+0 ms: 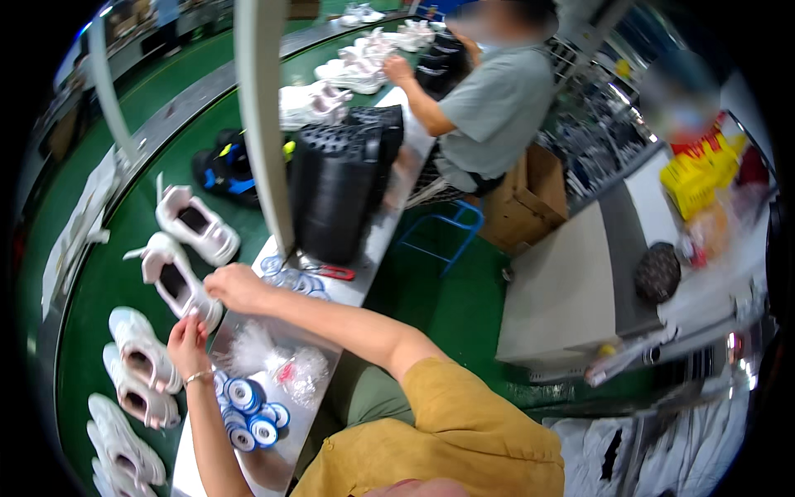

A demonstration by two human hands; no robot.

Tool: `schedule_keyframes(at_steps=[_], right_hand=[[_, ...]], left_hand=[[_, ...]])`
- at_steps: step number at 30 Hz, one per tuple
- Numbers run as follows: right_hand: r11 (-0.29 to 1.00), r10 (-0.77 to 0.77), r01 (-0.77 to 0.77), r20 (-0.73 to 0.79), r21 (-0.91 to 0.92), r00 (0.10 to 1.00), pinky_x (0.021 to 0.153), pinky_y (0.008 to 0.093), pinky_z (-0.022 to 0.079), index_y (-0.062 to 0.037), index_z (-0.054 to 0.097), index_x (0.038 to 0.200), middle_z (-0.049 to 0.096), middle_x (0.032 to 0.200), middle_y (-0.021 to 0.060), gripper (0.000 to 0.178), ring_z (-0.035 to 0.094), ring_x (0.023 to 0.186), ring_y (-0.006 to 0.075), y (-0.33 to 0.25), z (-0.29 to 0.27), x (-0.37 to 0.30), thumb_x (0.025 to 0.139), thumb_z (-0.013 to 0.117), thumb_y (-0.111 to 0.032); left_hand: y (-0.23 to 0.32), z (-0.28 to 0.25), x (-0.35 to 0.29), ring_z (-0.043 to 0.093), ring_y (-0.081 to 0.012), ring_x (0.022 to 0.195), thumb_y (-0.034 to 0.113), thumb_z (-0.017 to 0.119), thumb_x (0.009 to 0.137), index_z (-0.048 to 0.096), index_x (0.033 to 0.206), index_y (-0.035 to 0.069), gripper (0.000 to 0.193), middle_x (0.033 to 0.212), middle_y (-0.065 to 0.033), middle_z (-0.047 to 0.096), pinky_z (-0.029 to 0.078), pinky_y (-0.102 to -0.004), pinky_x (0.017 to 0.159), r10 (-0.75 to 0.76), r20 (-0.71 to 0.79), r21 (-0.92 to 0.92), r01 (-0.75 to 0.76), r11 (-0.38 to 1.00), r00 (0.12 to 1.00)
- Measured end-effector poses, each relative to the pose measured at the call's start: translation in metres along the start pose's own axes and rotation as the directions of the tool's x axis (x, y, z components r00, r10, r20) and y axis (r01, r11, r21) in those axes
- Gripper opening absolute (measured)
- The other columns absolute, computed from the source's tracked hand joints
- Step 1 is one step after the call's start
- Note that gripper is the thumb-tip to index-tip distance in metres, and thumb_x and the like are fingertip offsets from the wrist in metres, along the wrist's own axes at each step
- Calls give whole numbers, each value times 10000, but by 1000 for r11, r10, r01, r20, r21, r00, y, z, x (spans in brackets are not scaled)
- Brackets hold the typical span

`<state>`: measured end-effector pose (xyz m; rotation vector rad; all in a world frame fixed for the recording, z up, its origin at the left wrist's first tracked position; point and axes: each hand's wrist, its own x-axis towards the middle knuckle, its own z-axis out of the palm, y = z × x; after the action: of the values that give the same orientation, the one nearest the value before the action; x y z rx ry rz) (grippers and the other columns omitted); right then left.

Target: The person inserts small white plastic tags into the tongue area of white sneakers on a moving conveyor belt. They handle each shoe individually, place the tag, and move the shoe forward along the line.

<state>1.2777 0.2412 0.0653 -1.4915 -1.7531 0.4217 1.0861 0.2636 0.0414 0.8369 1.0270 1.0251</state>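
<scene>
A white sneaker (157, 263) with a dark insole lies on the green belt, its tongue pulled up at the far left end. My left hand (189, 344), with a bracelet at the wrist, has its fingers pinched together at the sneaker's near end. Whatever they grip is too small to make out. Beside the same end, my right hand (236, 287) is closed, fingers curled down and partly hidden. Its matching white sneaker (197, 222) lies just beyond. Closer to me, more white shoes (142, 352) stand in pairs along the belt.
On the metal ledge (286, 472) are blue-and-white rolls (243, 395), a clear plastic bundle (286, 364) and a red-handled tool (335, 272). Black cylindrical containers (331, 190) stand behind a pale post (263, 124). A co-worker (497, 99) handles shoes farther up. Blue stool (443, 228) stands right.
</scene>
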Motion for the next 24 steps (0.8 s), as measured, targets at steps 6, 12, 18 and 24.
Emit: schedule_keyframes(at_steps=[6,12,18,24], right_hand=[[1000,27,-28,87,6,996,669,436,482,-100,660,796,630,784,126,100,617,775,325,-17,-62,-43,774,607,-181],[1000,27,-26,126,-2,992,670,443,478,-56,616,809,630,792,145,113,615,771,337,-30,-80,-58,797,581,-163],[996,36,-40,55,74,998,687,480,464,-6,584,810,630,796,194,139,614,783,377,-50,-109,-78,807,545,-139],[993,-97,98,-18,61,995,684,443,471,12,557,814,599,800,190,92,601,784,367,-73,-113,-83,784,551,-74]], left_hand=[[-14,63,-47,580,-66,649,111,612,885,594,923,10,109,813,-33,620,495,-153,569,-8,40,-9,8,1000,999],[-9,78,-70,580,-64,658,121,608,889,592,924,20,108,819,-32,624,496,-155,580,8,59,6,-8,1000,998],[7,71,-101,562,-53,695,139,597,898,601,904,39,101,818,-3,604,433,-162,558,257,-57,285,-231,930,965],[38,99,-129,536,-54,661,121,559,918,606,941,12,120,806,-15,597,417,-165,539,503,80,400,-490,775,861]])
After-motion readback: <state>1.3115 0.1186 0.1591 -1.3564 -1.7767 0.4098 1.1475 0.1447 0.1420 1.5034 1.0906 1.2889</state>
